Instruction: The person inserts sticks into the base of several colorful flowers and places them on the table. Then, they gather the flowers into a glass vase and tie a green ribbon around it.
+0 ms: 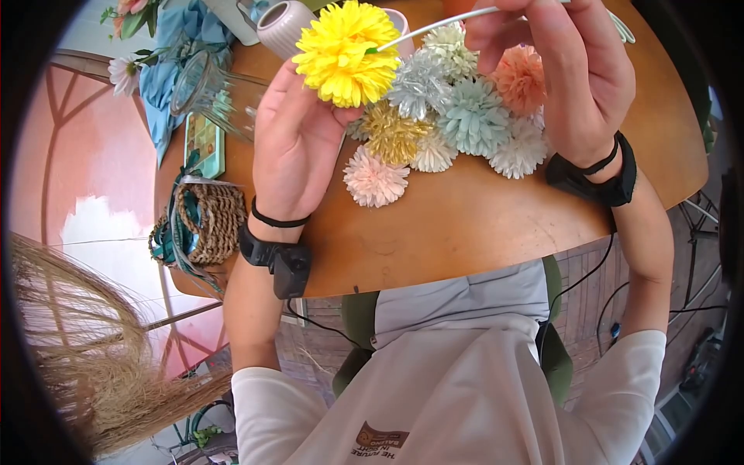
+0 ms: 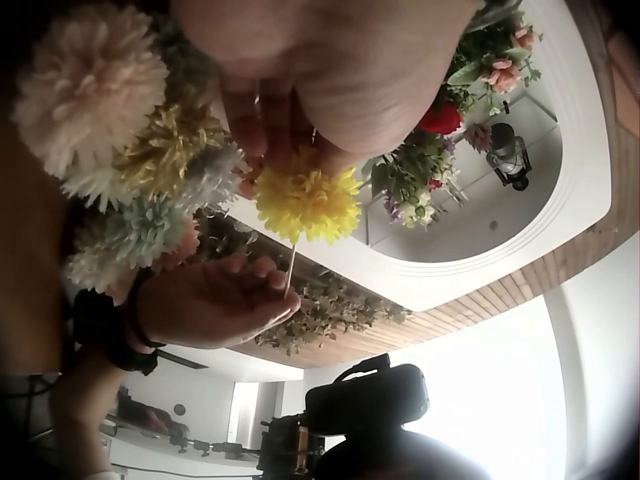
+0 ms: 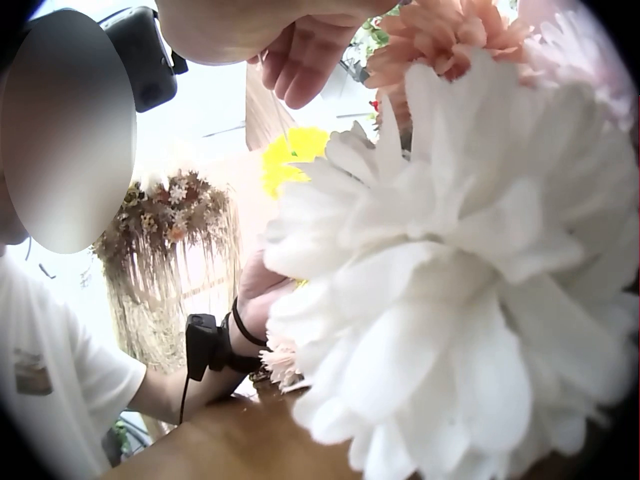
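Observation:
A full yellow artificial flower point(image 1: 347, 53) is raised over the table, its green base turned toward my right side. My left hand point(image 1: 291, 151) holds it by the bloom, the fingers partly hidden behind the petals. From the base a thin white stem point(image 1: 438, 25) runs to my right hand point(image 1: 581, 74), which pinches it between thumb and fingers near the top edge of the head view. In the left wrist view the yellow bloom point(image 2: 308, 203) and its stem point(image 2: 291, 265) join the two hands. The right wrist view shows the bloom point(image 3: 292, 160) partly behind a large white flower point(image 3: 470, 270).
Below the hands lie several pompom flowers, among them pink point(image 1: 375, 177), gold point(image 1: 391, 133), silver point(image 1: 419, 84), pale blue point(image 1: 473, 116) and coral point(image 1: 518, 80). To the left are a glass jar point(image 1: 213, 93), a woven basket point(image 1: 205, 221) and a green-cased phone point(image 1: 205, 146). A ribbed vase point(image 1: 285, 29) lies behind.

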Demonstrator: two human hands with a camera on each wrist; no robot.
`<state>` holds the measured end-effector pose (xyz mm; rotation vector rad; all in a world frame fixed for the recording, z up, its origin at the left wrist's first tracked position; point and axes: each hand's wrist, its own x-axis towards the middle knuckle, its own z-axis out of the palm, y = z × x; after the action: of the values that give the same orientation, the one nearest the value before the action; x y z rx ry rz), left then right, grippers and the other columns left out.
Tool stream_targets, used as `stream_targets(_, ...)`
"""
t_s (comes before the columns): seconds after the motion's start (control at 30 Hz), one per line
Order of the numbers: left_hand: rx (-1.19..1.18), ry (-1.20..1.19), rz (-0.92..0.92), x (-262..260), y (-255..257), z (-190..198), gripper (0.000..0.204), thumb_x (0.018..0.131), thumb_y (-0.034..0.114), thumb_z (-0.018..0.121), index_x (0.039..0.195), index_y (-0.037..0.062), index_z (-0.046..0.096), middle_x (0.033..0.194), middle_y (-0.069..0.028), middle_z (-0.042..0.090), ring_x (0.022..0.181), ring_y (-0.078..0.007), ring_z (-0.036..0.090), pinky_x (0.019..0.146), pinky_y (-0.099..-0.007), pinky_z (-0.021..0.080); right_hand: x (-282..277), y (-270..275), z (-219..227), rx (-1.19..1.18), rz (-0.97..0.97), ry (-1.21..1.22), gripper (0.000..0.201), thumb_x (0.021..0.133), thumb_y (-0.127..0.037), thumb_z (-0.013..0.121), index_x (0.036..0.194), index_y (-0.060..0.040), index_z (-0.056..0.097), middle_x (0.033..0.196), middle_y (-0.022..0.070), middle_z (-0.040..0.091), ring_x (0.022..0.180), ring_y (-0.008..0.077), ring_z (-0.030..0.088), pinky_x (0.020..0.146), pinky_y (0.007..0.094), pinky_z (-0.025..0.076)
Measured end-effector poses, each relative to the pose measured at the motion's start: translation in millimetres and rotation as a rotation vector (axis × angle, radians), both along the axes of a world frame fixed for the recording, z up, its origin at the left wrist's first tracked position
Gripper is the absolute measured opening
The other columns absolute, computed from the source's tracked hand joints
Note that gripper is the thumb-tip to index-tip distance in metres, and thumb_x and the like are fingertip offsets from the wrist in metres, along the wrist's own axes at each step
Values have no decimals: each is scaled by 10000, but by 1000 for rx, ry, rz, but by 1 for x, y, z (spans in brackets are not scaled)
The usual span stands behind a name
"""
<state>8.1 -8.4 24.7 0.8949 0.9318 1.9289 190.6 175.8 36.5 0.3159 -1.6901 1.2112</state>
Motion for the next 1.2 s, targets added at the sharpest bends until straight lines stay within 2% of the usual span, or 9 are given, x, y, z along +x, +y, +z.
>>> stream_targets(0.17, 18, -17, -35, -4, 0, -2, 347, 1072, 212, 525, 1354, 10, 519, 1300, -105, 636, 1131, -187, 636, 939, -360, 533, -1, -2, 0, -18, -24, -1, 212, 1083, -66, 412, 1149, 69, 562, 999, 132, 673, 859, 136, 681, 689, 247, 576)
stream_targets(0.4, 76, -19, 0, -7, 0, -3, 340, 1059, 140, 541, 1359, -17, 514, 1307, -128, 637, 1156, -219, 651, 949, -362, 573, -2, -1, 7, 53, -24, -17, 199, 997, 63, 537, 1135, 115, 673, 1002, 192, 739, 893, 212, 746, 693, 262, 617)
stream_targets(0.57, 17, 58, 115, -3, 0, 1, 359, 1050, 139, 556, 1365, -27, 509, 1309, -136, 636, 1129, -218, 662, 925, -367, 579, 0, -13, 14, -26, -23, -152, 193, 1004, -33, 618, 1148, 67, 697, 1012, 132, 761, 835, 141, 734, 640, 215, 553)
stream_targets(0.67, 15, 52, 137, -1, 1, 0, 356, 1045, 128, 556, 1360, -30, 505, 1299, -138, 638, 1124, -216, 663, 921, -368, 576, -1, -10, 16, 103, -107, -144, 201, 1012, -65, 611, 1138, 42, 727, 956, 125, 776, 755, 122, 730, 558, 194, 511)
stream_targets(0.8, 14, 65, 151, -9, -2, -2, 338, 1042, 123, 557, 1339, -30, 504, 1288, -138, 640, 1120, -217, 662, 925, -372, 571, -2, -8, 17, 158, -156, -165, 166, 992, -53, 640, 1076, 23, 762, 849, 88, 774, 659, 68, 699, 476, 173, 447)
stream_targets(0.9, 8, 65, 152, -9, -1, -2, 329, 1042, 128, 561, 1327, -27, 505, 1286, -138, 640, 1115, -216, 662, 923, -374, 569, 0, -10, 18, 79, -155, -203, 141, 941, -96, 725, 1026, 1, 782, 806, 48, 772, 657, 81, 718, 567, 190, 552)
stream_targets(1.2, 8, 76, 154, -6, -1, -1, 334, 1044, 151, 573, 1320, -24, 502, 1281, -135, 639, 1109, -212, 660, 918, -380, 569, -2, -10, 18, 65, -216, -211, 129, 921, -99, 748, 1002, -9, 790, 774, 40, 769, 623, 74, 707, 550, 189, 542)
